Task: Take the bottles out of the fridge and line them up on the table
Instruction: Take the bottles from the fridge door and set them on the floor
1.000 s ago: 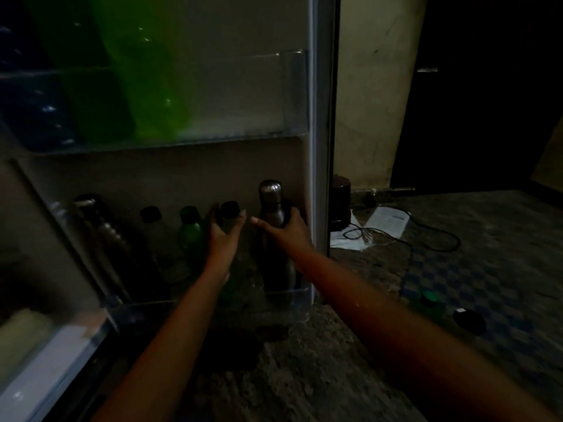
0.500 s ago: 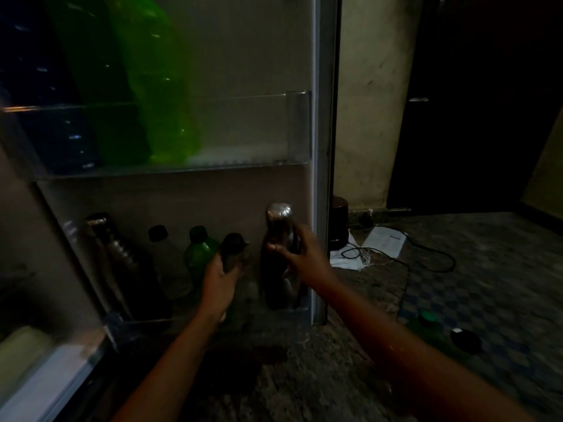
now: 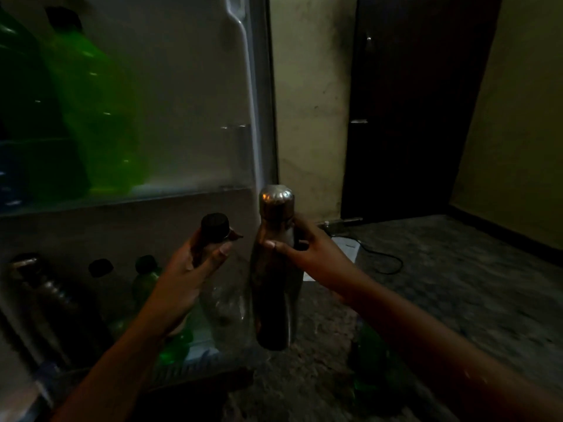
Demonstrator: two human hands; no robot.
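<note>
My right hand (image 3: 307,254) grips a tall steel bottle (image 3: 275,287) by its neck and holds it up, clear of the open fridge door's lower shelf (image 3: 195,354). A clear plastic bottle with a black cap (image 3: 217,269) is in my left hand (image 3: 185,281), also lifted above that shelf. Still standing in the lower shelf are a small green bottle (image 3: 144,278), a clear black-capped bottle (image 3: 102,272) and a steel bottle (image 3: 39,290) at the far left. Two large green bottles (image 3: 94,117) stand in the upper door shelf.
The fridge door edge (image 3: 262,117) runs upright just left of the steel bottle. A dark door (image 3: 417,111) and a yellowish wall stand behind. A black cable and white paper (image 3: 347,248) lie on the stone floor. A green bottle (image 3: 370,360) lies on the floor under my right arm.
Both hands closed on their bottles and lifted them up out of the lower door shelf. The camera view tilted upward and came closer.
</note>
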